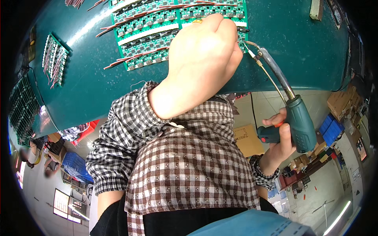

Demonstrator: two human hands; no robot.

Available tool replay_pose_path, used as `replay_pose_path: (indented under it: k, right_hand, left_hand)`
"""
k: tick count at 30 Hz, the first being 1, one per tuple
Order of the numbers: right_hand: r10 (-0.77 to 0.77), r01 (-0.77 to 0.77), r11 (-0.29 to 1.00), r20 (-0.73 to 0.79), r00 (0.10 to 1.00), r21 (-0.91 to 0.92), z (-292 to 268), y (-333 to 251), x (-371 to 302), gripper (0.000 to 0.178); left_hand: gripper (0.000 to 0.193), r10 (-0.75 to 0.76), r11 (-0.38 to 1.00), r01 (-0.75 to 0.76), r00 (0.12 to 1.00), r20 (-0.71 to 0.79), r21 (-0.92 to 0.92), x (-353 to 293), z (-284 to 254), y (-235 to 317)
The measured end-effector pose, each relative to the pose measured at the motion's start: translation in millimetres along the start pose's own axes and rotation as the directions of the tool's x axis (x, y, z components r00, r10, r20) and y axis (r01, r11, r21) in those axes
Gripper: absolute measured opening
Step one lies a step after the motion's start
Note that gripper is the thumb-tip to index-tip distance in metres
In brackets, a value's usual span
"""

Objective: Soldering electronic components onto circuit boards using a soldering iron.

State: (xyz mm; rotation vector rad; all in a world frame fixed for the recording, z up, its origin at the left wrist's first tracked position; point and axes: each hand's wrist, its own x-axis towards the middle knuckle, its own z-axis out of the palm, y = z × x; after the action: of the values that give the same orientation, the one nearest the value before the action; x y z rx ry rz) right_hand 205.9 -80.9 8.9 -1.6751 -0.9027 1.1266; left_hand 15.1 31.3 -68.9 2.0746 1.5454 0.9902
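My left hand, with a gold ring, is closed over the right part of a panel of green circuit boards. Its fingertips are turned down and hidden, so what they pinch does not show. Red, dark and white wires lie in rows across the panel, some sticking out past its left edge. In my right hand is a dark green soldering gun, gripped by its handle with a finger at the trigger. A bent metal tube and thin rod run from the gun up to its tip, which is at the panel's right edge beside my left hand.
A smaller wired board panel lies on the green table at left, with a stack of boards at the far left edge. A small block sits at the back right. Blue crates and cardboard boxes stand beyond the table.
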Motion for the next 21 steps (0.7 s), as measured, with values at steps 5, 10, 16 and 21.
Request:
replay_pose_path:
  k: [5, 10, 16, 21]
  right_hand:
    - [-0.004, 0.004, 1.000, -0.008, 1.000, -0.024, 1.2, 0.6, 0.2, 0.041]
    - [-0.006, 0.006, 1.000, -0.003, 1.000, -0.009, 2.5, 0.4, 0.2, 0.043]
    - [-0.011, 0.011, 1.000, 0.014, 1.000, -0.001, 2.3, 0.4, 0.2, 0.043]
    - [-0.010, 0.010, 1.000, 0.005, 1.000, 0.006, 2.8, 1.6, 0.5, 0.042]
  left_hand:
    - [0.014, -0.001, 1.000, 0.001, 1.000, 0.007, -0.005, 0.1, -0.6, 0.5]
    - [0.014, 0.004, 1.000, -0.004, 1.000, -0.001, -0.013, 0.3, 0.2, -0.3]
    - [0.014, 0.004, 1.000, -0.004, 1.000, -0.019, -0.014, -0.6, 0.5, 0.3]
    - [0.014, -0.001, 1.000, 0.000, 1.000, -0.018, -0.016, -0.7, 2.7, -0.9]
